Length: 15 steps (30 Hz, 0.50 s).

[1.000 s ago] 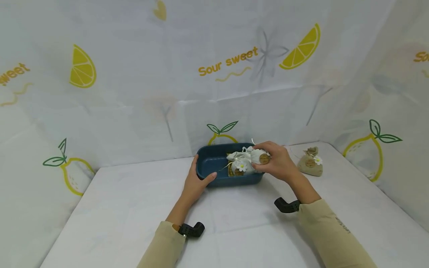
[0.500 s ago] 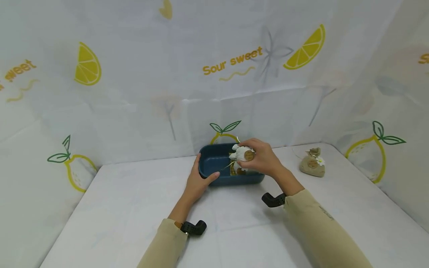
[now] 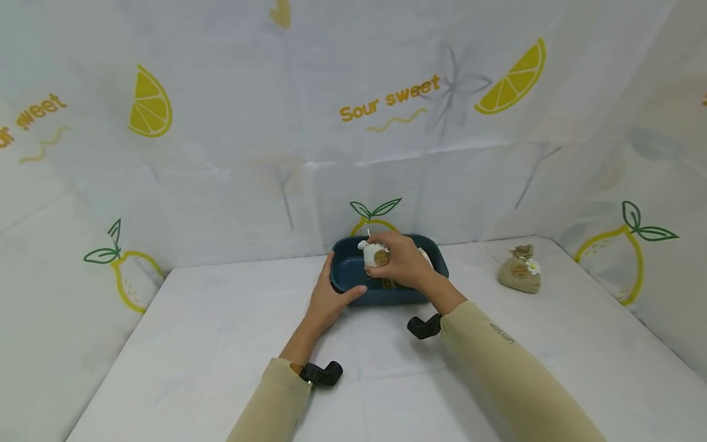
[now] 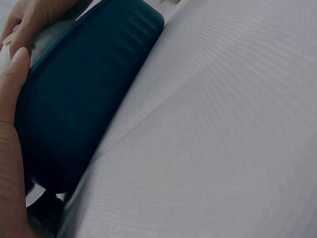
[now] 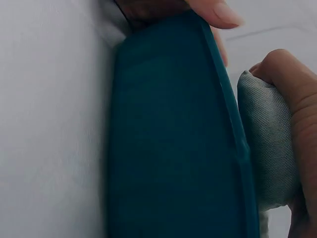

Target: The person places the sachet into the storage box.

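A dark blue oblong tub (image 3: 386, 298) stands on the white cloth near the back. My left hand (image 3: 327, 301) grips its left end, thumb (image 4: 15, 79) at the front rim and fingers along the outside. Over the tub, my right hand (image 3: 405, 263) pinches a small white drawstring pouch (image 3: 373, 252) with a round brown label. In the right wrist view this stuffed pouch (image 5: 270, 139) shows right beside the tub's rim. Behind the right hand, part of another white pouch (image 3: 425, 255) shows in the tub. A yellow-brown patterned patch (image 3: 389, 283) peeks out below the hand.
A beige drawstring pouch (image 3: 519, 275) with a white flower stands on the table to the right of the tub. Behind the table hangs a white curtain (image 3: 248, 202) with lemon prints. A black camera mount sits on each wrist.
My right hand has carried the white pouch leftward, from over the tub's right end to its middle. The left hand keeps its hold on the tub. The head view has shifted slightly.
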Available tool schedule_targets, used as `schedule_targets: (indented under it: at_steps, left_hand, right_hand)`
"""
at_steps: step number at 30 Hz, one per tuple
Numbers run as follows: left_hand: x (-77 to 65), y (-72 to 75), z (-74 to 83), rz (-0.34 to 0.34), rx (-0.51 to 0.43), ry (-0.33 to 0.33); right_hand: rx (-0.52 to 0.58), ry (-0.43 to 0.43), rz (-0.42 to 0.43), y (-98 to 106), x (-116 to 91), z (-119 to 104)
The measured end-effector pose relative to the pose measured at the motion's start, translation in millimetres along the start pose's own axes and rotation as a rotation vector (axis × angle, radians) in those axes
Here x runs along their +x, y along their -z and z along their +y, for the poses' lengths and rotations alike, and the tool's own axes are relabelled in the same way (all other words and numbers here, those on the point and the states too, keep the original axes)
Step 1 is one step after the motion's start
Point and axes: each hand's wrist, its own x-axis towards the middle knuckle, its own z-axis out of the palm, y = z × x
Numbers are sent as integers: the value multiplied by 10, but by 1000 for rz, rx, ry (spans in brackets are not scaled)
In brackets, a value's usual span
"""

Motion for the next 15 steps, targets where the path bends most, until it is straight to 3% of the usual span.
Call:
schedule_targets:
  at_steps: [5, 15]
  left_hand:
    - [7, 9, 3, -3, -8, 3]
    - [24, 1, -41, 6, 6, 1]
  right_hand:
    - [-31, 25, -50, -114, 115, -76]
    - [-49, -40, -192, -319, 250, -93]
